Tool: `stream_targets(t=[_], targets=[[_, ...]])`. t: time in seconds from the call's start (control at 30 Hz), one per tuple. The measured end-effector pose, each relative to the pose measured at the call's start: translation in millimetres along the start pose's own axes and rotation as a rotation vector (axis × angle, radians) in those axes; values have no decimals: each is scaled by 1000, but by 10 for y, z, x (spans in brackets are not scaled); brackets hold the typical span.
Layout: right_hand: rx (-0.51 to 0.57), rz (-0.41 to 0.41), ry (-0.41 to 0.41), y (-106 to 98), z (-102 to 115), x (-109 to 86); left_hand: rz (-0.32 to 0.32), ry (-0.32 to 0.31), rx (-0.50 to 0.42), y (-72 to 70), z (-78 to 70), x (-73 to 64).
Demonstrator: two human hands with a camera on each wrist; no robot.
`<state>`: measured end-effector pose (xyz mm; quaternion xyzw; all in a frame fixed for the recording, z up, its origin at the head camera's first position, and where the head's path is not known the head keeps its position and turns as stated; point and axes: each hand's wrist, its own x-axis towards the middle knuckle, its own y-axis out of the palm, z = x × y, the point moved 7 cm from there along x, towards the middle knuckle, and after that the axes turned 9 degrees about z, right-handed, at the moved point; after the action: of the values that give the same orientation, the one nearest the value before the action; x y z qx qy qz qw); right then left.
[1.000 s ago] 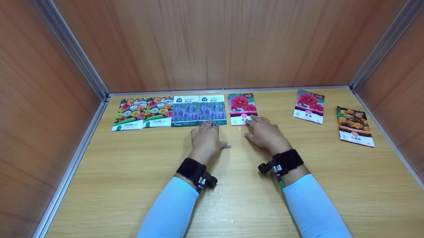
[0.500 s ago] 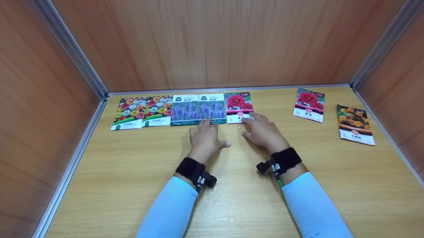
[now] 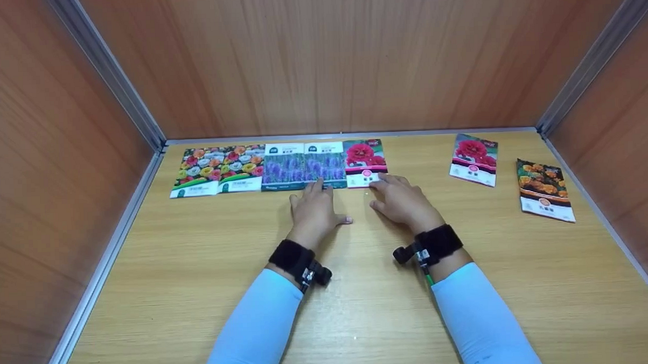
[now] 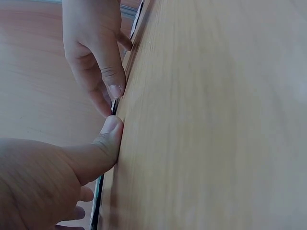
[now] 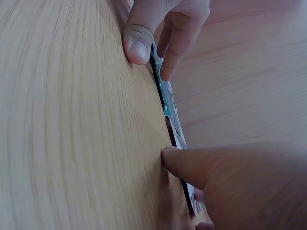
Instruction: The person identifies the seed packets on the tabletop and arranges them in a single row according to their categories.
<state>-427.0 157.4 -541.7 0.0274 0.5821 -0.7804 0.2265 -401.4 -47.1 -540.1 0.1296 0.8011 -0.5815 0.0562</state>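
Note:
My left hand (image 3: 313,210) rests its fingertips on the lower edge of a purple-flower seed packet (image 3: 324,163), its thumb out to the right on the table. My right hand (image 3: 404,202) touches the lower right corner of a red-flower seed packet (image 3: 362,155) with extended fingers. That packet lies against the right side of the purple one. Another purple-flower packet (image 3: 283,164) adjoins on the left. In the left wrist view, the left thumb (image 4: 109,136) is near the right hand (image 4: 96,48); the packets show only as thin edges there.
Two mixed-flower packets (image 3: 198,167) continue the row to the left. At the right lie a second red-flower packet (image 3: 473,158), slightly turned, and an orange-flower packet (image 3: 544,188). Wooden panels (image 3: 330,63) enclose the table (image 3: 198,278) at the back and sides.
The red-flower packet under my right hand has slid left, closing the gap to the purple packet. My right hand moved slightly left with it; my left hand stayed nearly in place.

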Motion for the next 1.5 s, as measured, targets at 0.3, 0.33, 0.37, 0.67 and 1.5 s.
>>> stream_targets(t=[0.3,0.33,0.37,0.67,1.5], targets=[[-4,7,-14,-5,1,9,-5,-2,-13,-4,6,-12],[-1,12,-13,-3,-2,11,-8,-2,-14,-4,6,-12],[3,15,-12,-2,-7,11,-10,-2,-13,-3,7,-11],[51,30,-26,-44,-97,-25,-7,-6,-8,3,11,0],[359,-116,388,-539,-1678,-541,-4,-9,6,5,5,6]])
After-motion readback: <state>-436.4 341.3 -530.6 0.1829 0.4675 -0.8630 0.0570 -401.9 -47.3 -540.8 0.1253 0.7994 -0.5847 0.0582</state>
